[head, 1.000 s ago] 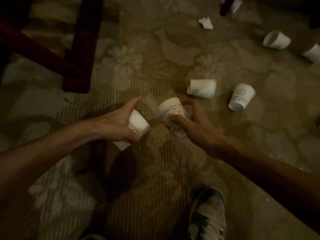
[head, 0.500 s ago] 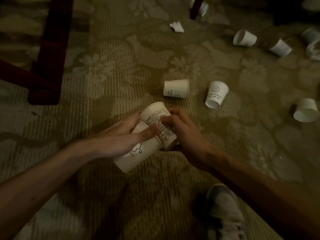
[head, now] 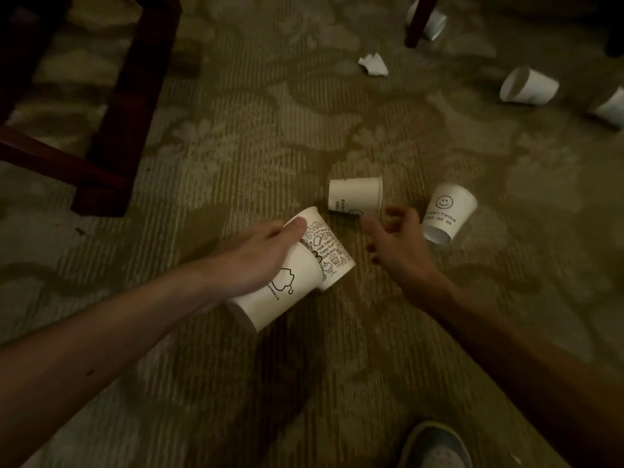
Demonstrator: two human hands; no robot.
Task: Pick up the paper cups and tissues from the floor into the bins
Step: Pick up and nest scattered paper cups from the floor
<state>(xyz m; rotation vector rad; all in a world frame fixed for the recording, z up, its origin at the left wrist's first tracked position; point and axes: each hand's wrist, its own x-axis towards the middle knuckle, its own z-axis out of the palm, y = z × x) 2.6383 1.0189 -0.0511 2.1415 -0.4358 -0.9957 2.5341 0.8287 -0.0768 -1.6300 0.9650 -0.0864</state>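
Counting seven white paper cups in view: two nested in the left hand (head: 260, 255), namely the white paper cup with a cloud outline (head: 280, 295) and the white paper cup printed with food doodles (head: 329, 251) pushed into it, both tilted above the patterned olive carpet (head: 236, 146); lying sideways on the carpet, the plain white paper cup with small lettering (head: 354, 197) and the white smiley-face paper cup (head: 447, 212); farther off at upper right, the white paper cup showing its open mouth (head: 528, 86), another white cup cut off by the right edge (head: 611, 109), and a white cup partly hidden behind a dark furniture leg (head: 434, 23). Counting one crumpled white tissue scrap (head: 373, 64), lying apart near the top. Gripping the nested pair with the left hand, thumb over the inner rim. Reaching with the right hand (head: 398, 251), fingers spread and empty, fingertips just beside the lettered cup and near the smiley one. Leaving bare carpet between the hands and the dark red wooden chair frame (head: 125, 123) at upper left; standing with one grey shoe (head: 435, 447) at the bottom edge.
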